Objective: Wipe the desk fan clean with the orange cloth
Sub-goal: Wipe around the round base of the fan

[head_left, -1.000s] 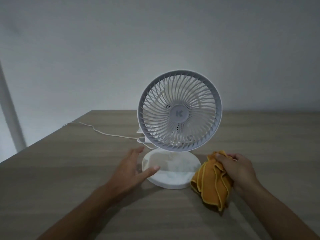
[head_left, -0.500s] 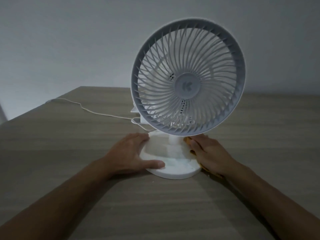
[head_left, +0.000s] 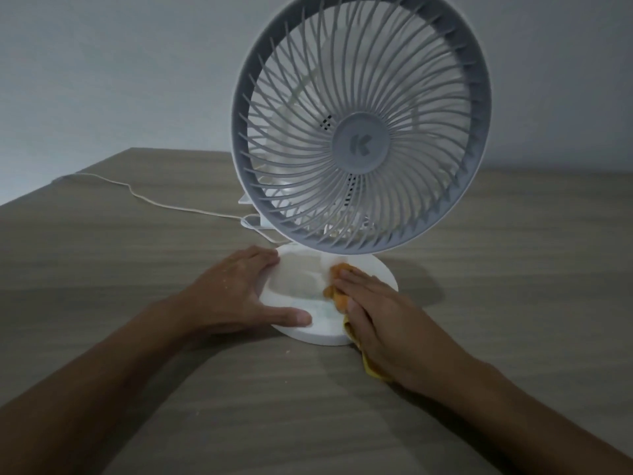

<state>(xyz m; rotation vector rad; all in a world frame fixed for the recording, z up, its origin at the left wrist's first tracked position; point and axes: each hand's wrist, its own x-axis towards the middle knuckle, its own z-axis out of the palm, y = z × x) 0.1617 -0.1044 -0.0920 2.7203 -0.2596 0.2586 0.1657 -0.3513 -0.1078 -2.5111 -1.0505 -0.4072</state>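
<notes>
A white desk fan [head_left: 361, 126] with a grey round grille stands upright on a round white base [head_left: 301, 286] on the wooden table. My left hand [head_left: 236, 291] clasps the left rim of the base, thumb along its front edge. My right hand [head_left: 380, 313] lies flat on the orange cloth [head_left: 337, 296] and presses it onto the right half of the base. Most of the cloth is hidden under the hand; a yellow corner [head_left: 371, 368] shows on the table below the palm.
A thin white power cord [head_left: 147, 200] runs from behind the fan leftwards across the wooden table [head_left: 102, 269] to its far left edge. A plain pale wall stands behind the table.
My view has come much closer to the fan. My right hand carried the cloth from the table beside the base onto the base top. My left hand closed onto the base rim.
</notes>
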